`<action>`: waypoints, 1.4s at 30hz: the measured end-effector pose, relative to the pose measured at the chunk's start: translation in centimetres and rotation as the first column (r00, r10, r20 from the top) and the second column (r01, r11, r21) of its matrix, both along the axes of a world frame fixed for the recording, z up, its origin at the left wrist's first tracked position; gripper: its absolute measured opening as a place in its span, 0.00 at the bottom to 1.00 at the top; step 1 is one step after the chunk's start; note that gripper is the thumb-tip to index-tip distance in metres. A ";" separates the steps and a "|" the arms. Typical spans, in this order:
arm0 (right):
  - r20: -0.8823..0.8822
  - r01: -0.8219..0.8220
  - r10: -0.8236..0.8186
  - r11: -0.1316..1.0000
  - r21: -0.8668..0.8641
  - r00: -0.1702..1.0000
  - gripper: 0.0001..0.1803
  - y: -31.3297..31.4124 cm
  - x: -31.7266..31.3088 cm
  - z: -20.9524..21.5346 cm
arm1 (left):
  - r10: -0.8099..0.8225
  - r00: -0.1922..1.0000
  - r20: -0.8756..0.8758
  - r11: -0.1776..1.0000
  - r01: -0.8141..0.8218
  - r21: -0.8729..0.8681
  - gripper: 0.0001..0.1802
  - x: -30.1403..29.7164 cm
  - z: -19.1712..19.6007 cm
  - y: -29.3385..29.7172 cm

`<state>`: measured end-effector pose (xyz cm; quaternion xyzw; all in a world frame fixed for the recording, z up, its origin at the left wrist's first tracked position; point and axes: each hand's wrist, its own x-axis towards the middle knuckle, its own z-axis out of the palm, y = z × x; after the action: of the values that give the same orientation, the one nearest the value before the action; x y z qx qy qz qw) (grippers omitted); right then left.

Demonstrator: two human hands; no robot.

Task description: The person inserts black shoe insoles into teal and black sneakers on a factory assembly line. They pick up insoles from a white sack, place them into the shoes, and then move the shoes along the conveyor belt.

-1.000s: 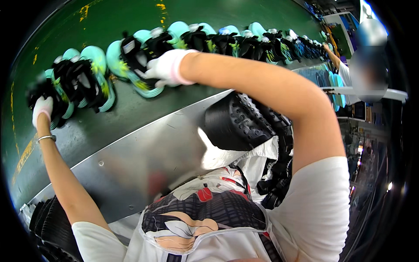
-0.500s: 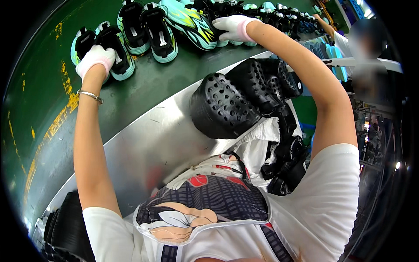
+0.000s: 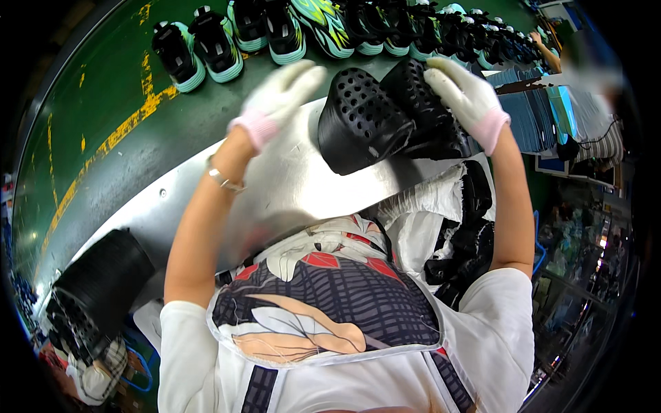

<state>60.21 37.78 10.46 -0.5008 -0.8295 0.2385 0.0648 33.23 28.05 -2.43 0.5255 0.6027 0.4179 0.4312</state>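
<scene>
Under the right hand (image 3: 463, 93) lies a black perforated basket (image 3: 413, 113)

Row of shoes (image 3: 275, 31) on conveyor belt (image 3: 103, 103) at far side, metal ledge (image 3: 296, 186) in front of belt, perforated clogs (image 3: 385, 113) on ledge, right hand (image 3: 463, 93) on clogs, left hand (image 3: 279, 96) just left of them, stacked clogs (image 3: 96, 289) at near left.

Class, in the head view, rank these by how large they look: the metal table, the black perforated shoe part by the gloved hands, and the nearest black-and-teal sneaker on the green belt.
1. Metal table
2. Black perforated shoe part
3. Black-and-teal sneaker, though it lies farther from the camera.
</scene>
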 end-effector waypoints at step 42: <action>-0.066 -0.742 0.815 0.554 0.377 0.576 0.19 -17.3 -15.1 -2.0 | 0.512 0.827 0.234 0.813 -0.554 0.177 0.29 -2.4 -2.3 -20.4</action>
<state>45.15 20.43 8.49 -0.0299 -0.9775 0.1665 0.1258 30.85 7.69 -4.78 0.3437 0.6311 0.6358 0.2816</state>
